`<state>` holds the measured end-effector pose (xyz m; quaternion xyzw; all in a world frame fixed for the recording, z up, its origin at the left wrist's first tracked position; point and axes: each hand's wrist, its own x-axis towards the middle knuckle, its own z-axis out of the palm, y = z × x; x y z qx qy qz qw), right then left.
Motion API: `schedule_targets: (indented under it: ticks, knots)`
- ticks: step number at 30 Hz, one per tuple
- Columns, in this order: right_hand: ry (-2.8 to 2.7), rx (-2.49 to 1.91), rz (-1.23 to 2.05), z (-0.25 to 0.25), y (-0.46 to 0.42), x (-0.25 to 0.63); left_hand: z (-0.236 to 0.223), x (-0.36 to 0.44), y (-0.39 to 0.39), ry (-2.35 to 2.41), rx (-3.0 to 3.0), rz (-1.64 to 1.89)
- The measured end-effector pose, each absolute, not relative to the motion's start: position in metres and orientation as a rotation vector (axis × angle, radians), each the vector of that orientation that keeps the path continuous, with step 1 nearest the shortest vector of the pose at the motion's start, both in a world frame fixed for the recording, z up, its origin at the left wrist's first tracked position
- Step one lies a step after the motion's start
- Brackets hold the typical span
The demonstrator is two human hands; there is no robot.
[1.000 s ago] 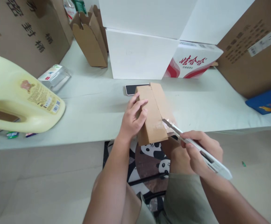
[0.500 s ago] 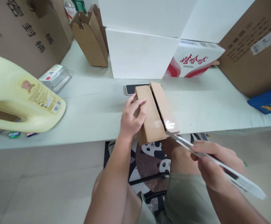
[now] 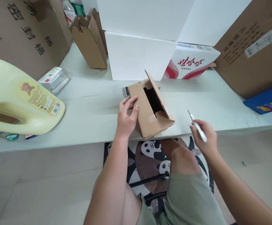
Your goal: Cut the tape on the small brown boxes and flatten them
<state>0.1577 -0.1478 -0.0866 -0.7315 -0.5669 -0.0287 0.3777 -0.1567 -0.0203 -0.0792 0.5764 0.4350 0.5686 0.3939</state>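
A small brown cardboard box point(image 3: 143, 114) lies near the table's front edge, its long lid flap point(image 3: 158, 95) standing partly raised on the right. Through the gap its inside looks dark, and I cannot make out any contents. My left hand point(image 3: 127, 117) grips the box's left side, thumb and fingers at the upper edge. To the right of the box, my right hand point(image 3: 206, 137) holds a white utility knife point(image 3: 199, 128), its thin blade pointing up and away, apart from the cardboard. Behind the box a phone point(image 3: 127, 91) is mostly covered.
On the left stand a large yellow jug point(image 3: 16, 97) and a clear plastic pack point(image 3: 56, 79). White boxes point(image 3: 138, 56), a cut carton point(image 3: 91, 47) and a red-and-white carton point(image 3: 189, 62) line the back. A blue box point(image 3: 267, 100) sits right on the table point(image 3: 89, 115).
The knife has left the box's near end and moved right and up with my right hand. The box's lid flap has lifted, opening a gap. My left hand stays on the box.
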Motion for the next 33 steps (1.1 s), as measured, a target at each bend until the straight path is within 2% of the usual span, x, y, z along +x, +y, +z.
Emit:
schedule_targets:
  ticks: [6, 13, 18, 24, 29, 33]
  knots:
    - [-1.669, -1.988, -0.061, -0.121, -0.123, 0.198, -0.078, -0.167, -0.014, 1.246, 1.215, 1.419]
    - [-1.739, -1.926, 0.152, -0.105, -0.108, 0.186, -0.058, -0.167, -0.022, 1.086, 0.781, 1.265]
    - [-1.771, -1.738, 0.47, -0.101, -0.103, 0.144, -0.055, -0.166, -0.025, 0.928, 0.914, 1.249]
    - [-1.455, -1.485, 0.818, -0.103, -0.09, 0.11, -0.071, -0.177, -0.023, 0.941, 1.115, 1.213]
    - [-1.309, -1.446, 0.847, -0.112, -0.086, 0.103, -0.074, -0.181, -0.025, 1.024, 1.274, 1.017]
    - [-1.254, -1.545, 0.797, -0.119, -0.089, 0.106, -0.067, -0.176, -0.027, 0.965, 1.383, 1.035]
